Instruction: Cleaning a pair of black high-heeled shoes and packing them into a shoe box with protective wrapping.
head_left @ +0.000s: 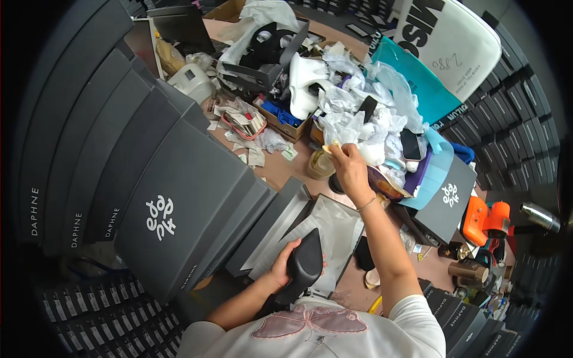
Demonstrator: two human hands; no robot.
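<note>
the left hand is wrapped around a black shoe, thumb along one side and fingertips showing at the other, with the shoe's pointed end turned away from the body. the shoe is held in front of the person, above the near part of an open box lined with white tissue paper. the right hand is stretched out over the bench, thumb and fingers pinching a small pale yellow scrap whose material is hard to make out; a thin bracelet circles that wrist. just beside and below the scrap stands a glass jar, and past it spreads a heap of crumpled white paper and plastic, with a dark phone at its right side. left of the open box, large dark grey boxes are stacked high. farther back on the bench are a white machine, a basket filled with papers, a carton with blue cloth in it, and an open dark box holding black items. at the right are an orange device and a brown cylinder.
</note>
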